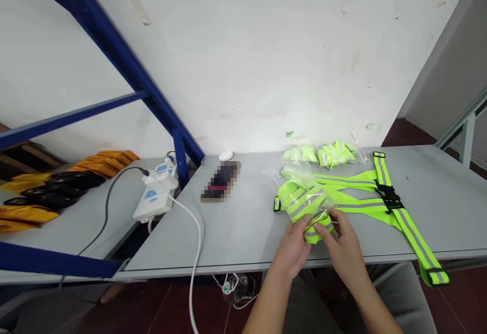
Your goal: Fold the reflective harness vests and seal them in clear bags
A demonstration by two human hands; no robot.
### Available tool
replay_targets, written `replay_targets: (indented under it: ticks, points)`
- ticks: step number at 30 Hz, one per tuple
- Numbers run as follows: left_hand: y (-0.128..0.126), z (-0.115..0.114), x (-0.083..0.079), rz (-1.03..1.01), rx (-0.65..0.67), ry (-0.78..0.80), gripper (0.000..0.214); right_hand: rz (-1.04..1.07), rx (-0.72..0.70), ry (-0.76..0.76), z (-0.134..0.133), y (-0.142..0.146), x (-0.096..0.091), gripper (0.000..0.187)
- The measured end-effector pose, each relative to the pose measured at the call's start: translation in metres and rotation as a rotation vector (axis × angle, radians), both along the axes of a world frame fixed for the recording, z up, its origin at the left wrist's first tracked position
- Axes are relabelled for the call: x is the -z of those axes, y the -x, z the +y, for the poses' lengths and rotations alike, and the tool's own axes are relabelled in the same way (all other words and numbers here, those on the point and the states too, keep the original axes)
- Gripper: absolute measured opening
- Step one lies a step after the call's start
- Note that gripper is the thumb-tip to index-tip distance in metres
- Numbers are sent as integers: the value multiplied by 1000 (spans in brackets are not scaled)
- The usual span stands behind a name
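Observation:
Between my two hands is a transparent plastic bag (pixel 300 174) around a folded neon-yellow reflective vest (pixel 304 203) with grey stripes. My left hand (pixel 294 248) grips the near left side, thumb on top. From the right, my right hand (pixel 344 243) pinches the bag near its red-lined mouth, where part of the vest sticks out. Just beyond, a second reflective vest (pixel 413 237) lies spread on the table, with black buckles (pixel 388 197) and one strap hanging over the front edge. Two more bagged vests (pixel 335 154) rest against the wall.
A blurred-out flat object (pixel 221 182) and a white round item (pixel 225 155) lie on the grey table (pixel 171 248). At left are a power strip (pixel 158 197), a white cable (pixel 200 243), a blue frame (pixel 152 98) and yellow and black packets (pixel 64 184). A bottle (pixel 239 289) stands below.

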State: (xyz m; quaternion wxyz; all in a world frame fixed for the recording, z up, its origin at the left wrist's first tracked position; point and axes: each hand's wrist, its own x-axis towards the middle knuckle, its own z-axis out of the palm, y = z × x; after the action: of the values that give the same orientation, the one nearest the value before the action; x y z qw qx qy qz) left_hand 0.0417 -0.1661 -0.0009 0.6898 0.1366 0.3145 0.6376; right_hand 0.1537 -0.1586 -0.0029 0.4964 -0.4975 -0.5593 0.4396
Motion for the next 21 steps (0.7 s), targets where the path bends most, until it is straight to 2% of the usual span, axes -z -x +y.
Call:
replay_targets:
  ticks: [4,8,13,18,21]
  points:
    - [1,-6,0,14,-11,-46,39,208,-46,167,-1,1,-7,41]
    - [1,-10,-2,82,65,-60,43,391,-99,292,2,-5,-7,43]
    - [-1,-11,8,253,88,-32,46,629,-28,414,5,-11,0,47]
    - [-1,-12,17,500,140,-54,51,661,164,403,3,-7,7,38]
    - [-1,-11,13,480,155,-84,51,555,166,310,0,-4,10,30]
